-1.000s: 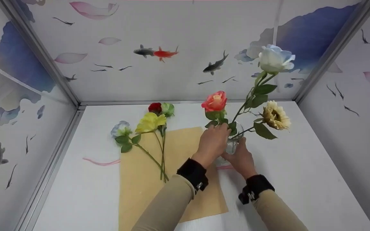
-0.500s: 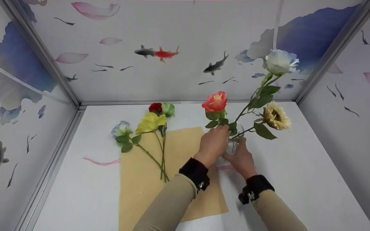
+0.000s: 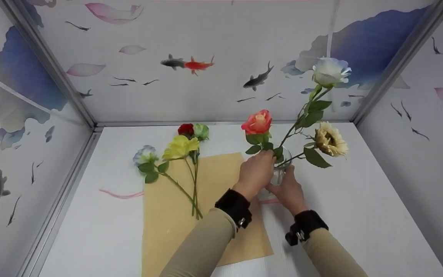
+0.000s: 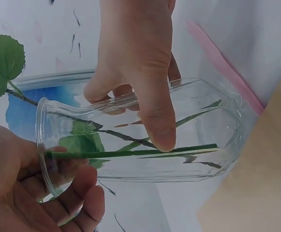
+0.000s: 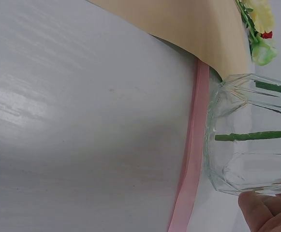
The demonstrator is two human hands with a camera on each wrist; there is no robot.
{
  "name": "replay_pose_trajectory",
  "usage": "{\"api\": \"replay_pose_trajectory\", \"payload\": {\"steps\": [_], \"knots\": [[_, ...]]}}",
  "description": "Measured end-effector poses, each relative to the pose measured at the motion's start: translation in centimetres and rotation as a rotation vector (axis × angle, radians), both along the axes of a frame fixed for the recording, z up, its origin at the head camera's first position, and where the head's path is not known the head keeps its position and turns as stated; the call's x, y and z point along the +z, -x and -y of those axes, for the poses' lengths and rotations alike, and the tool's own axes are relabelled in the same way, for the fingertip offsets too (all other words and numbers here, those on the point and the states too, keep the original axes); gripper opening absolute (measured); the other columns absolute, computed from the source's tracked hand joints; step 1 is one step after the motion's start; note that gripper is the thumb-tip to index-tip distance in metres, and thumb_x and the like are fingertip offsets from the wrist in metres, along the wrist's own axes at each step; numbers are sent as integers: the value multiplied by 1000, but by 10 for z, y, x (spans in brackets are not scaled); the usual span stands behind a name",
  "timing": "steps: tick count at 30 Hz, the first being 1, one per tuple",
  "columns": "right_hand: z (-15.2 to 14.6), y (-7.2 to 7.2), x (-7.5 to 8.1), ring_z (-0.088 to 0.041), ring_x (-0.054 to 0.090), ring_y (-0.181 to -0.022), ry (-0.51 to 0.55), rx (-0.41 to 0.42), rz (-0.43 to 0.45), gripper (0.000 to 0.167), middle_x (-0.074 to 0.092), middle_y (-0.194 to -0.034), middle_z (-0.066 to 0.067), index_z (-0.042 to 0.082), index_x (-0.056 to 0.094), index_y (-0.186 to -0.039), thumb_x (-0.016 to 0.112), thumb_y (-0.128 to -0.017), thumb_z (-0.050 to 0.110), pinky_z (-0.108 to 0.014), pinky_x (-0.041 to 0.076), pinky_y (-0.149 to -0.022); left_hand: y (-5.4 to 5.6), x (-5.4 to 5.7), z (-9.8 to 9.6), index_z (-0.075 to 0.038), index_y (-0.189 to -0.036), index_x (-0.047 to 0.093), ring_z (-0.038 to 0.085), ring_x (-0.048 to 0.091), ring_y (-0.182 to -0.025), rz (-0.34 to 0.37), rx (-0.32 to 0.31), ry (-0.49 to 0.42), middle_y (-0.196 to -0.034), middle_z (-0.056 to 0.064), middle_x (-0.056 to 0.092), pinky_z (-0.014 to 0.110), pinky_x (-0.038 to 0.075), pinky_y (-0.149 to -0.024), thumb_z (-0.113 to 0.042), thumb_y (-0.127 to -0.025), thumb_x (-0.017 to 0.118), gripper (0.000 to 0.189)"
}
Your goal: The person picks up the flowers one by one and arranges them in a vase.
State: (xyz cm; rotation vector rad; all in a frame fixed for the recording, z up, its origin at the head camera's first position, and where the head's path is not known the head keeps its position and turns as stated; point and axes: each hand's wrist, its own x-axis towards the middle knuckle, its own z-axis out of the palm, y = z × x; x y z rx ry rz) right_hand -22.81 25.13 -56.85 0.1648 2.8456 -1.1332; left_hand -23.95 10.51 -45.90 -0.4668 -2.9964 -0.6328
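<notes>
A clear glass vase [image 4: 198, 169] stands upright on the table, several green stems inside it. My right hand [image 3: 290, 190] grips its side, thumb across the glass in the left wrist view. At the mouth, my left hand [image 3: 257, 169] has curled fingers [image 4: 93, 203] beside the rim and seems to hold the white rose's stem; the exact pinch is hidden. The white rose [image 3: 331, 72] leans up and right, above the beige sunflower [image 3: 331, 139]. A coral rose [image 3: 258, 122] stands at the left of the mouth. The right wrist view shows the vase's base [image 5: 227, 159].
Brown paper [image 3: 175, 234] lies left of the vase. On it rest a yellow flower [image 3: 181, 147], a pale blue flower [image 3: 145, 154], a red flower [image 3: 186, 129] and a green one [image 3: 201, 131]. Pink ribbon [image 5: 193, 145] runs beneath the paper. Printed panels [image 3: 129, 100] enclose the table.
The white rose has swayed right and down, then back left. My left hand has shifted slightly at the vase's mouth; my right hand, the vase and the other flowers look unmoved.
</notes>
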Motion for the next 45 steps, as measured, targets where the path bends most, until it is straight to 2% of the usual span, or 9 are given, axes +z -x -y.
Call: {"api": "replay_pose_trajectory", "payload": {"steps": [11,19,27,31,37,42,45], "knots": [[2,1,1,-52,44,-137,9,-4,-3,131,22,-160,-38,-13,-4,-157,77,-83,59,-58,41,-109,-1,-2,2,-16,-116,67,23,73,-92,31,-3,-32,-106,-1,69,42,60,-71,-30,-110,45,27],[2,-1,0,-52,52,-128,21,4,-66,121,36,-150,-42,-15,0,-156,78,-86,48,-57,46,-103,-4,-4,4,-15,-109,68,24,72,-84,-37,-37,-34,-98,0,66,40,59,-64,-28,-111,44,28],[2,-1,1,-55,49,-130,23,10,-45,126,29,-156,-40,-12,-4,-157,77,-86,52,-59,45,-104,-6,-6,6,-16,-114,67,25,72,-87,-29,-76,-29,-102,1,66,41,59,-67,-30,-111,42,29],[2,-1,1,-57,52,-125,14,6,-69,119,34,-152,-42,-11,1,-157,78,-86,46,-61,46,-100,-7,-9,10,-17,-119,68,21,72,-92,-81,-120,-60,-109,1,66,38,60,-70,-28,-110,45,27],[2,0,0,-57,60,-114,-9,1,-119,107,48,-138,-44,-8,14,-152,80,-85,42,-62,49,-93,-8,-15,21,-16,-125,68,15,70,-104,-197,-195,-119,-126,0,63,32,60,-74,-23,-107,51,25],[1,1,-1,-55,54,-125,12,-4,-85,114,42,-146,-42,-7,10,-155,81,-84,47,-61,46,-100,-10,-18,31,-15,-126,67,14,69,-101,-261,-224,-131,-131,2,58,29,59,-71,-21,-106,54,25],[0,1,0,-53,46,-134,23,-3,-46,124,30,-155,-41,-9,1,-157,78,-85,55,-60,43,-106,-11,-21,37,-14,-126,67,13,69,-97,-293,-232,-148,-133,2,56,27,58,-69,-19,-106,56,24]]}}
